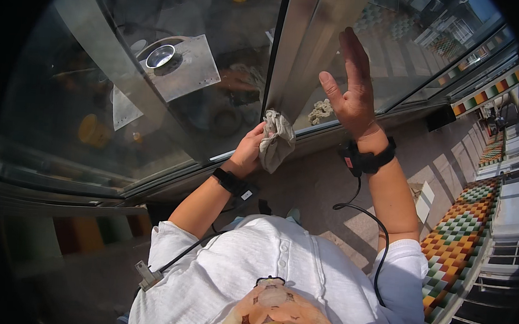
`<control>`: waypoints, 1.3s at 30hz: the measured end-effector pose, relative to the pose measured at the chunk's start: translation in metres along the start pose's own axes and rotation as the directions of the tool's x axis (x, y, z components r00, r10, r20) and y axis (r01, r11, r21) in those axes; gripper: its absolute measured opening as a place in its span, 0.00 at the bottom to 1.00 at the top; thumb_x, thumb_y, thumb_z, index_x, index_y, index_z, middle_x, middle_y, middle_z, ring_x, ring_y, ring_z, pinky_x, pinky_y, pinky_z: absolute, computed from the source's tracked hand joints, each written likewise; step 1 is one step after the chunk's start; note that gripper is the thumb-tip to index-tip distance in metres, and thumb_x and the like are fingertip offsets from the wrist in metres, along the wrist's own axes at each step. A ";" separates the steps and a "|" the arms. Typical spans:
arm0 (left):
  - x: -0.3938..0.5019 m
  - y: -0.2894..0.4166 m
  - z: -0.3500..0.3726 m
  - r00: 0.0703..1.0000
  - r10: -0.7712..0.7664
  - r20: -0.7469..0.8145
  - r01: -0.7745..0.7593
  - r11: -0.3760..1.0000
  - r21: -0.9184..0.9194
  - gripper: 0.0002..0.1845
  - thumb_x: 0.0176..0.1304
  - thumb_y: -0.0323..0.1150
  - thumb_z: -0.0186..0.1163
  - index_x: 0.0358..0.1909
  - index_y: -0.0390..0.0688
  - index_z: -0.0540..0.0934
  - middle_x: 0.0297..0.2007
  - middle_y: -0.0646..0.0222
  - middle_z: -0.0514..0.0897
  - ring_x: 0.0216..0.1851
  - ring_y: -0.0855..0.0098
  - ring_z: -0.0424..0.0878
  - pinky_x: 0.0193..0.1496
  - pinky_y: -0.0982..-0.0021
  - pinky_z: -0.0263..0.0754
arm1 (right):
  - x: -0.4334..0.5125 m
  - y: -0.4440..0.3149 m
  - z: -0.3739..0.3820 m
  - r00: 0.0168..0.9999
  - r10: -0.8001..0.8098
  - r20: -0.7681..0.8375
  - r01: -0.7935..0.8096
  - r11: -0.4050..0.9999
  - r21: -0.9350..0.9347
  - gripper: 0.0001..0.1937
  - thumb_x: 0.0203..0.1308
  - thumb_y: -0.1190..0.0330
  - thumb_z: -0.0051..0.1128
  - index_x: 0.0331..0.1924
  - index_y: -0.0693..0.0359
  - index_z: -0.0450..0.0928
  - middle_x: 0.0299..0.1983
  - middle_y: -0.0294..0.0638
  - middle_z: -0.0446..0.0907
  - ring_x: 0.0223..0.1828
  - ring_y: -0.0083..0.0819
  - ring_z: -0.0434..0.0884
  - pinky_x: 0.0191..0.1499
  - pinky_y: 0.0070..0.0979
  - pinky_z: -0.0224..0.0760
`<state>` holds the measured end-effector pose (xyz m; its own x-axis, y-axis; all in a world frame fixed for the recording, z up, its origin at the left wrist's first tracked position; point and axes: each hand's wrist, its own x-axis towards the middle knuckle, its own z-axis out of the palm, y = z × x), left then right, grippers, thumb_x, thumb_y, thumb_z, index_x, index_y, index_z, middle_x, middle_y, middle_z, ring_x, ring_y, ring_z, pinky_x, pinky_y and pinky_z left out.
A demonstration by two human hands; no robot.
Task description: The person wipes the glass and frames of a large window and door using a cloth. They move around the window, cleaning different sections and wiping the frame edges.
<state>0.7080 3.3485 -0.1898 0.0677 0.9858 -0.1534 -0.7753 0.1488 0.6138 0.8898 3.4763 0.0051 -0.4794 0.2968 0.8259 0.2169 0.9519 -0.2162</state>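
Observation:
A crumpled grey cloth (277, 143) is gripped in my left hand (246, 150), close to the lower end of a metal window post (304, 53). My right hand (355, 94) is raised beside the glass pane (392, 67) right of that post, fingers pointing up and thumb spread, with nothing in it. Whether its palm touches the pane I cannot tell. Both wrists carry black straps with small devices, the right strap (378, 158) trailing a black cable (372, 218).
Behind the left glass stand a metal bowl (160, 57) on a grey board (189, 75), and yellow buckets (94, 130). A pale lumpy object (320, 111) sits low by the right pane. Coloured tiles and a curved railing (470, 282) border the right side. A white board (425, 201) lies on the floor.

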 end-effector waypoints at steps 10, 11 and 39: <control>0.043 -0.054 0.129 0.992 0.123 -0.010 -0.117 0.965 0.236 0.32 0.79 0.35 0.51 0.80 0.43 0.57 0.69 0.67 0.72 0.67 0.74 0.70 0.70 0.71 0.64 | -0.189 0.011 -0.009 0.871 0.447 0.204 -0.491 0.768 0.412 0.40 0.67 0.63 0.63 0.77 0.69 0.55 0.73 0.58 0.65 0.75 0.53 0.64 0.77 0.41 0.54; 0.047 -0.060 0.142 0.993 0.116 -0.001 -0.112 0.964 0.243 0.32 0.80 0.36 0.50 0.81 0.44 0.55 0.70 0.67 0.71 0.68 0.73 0.69 0.71 0.71 0.62 | -0.191 0.015 -0.014 0.857 0.482 0.181 -0.501 0.697 0.514 0.39 0.68 0.64 0.62 0.77 0.69 0.56 0.72 0.56 0.66 0.74 0.50 0.66 0.76 0.40 0.56; 0.027 0.199 0.335 0.339 0.175 0.924 0.033 -0.984 0.174 0.24 0.60 0.38 0.73 0.59 0.55 0.82 0.63 0.71 0.78 0.68 0.62 0.72 0.71 0.56 0.65 | 0.022 0.146 -0.029 0.895 0.172 -0.412 -0.092 0.974 0.209 0.37 0.73 0.63 0.46 0.81 0.63 0.47 0.82 0.62 0.37 0.82 0.65 0.39 0.80 0.55 0.39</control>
<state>0.7659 3.4306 0.1870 0.4682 0.4318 0.7710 0.8743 -0.1001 -0.4749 0.9353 3.6198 0.0068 -0.0414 0.3987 0.9162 0.0776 0.9155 -0.3949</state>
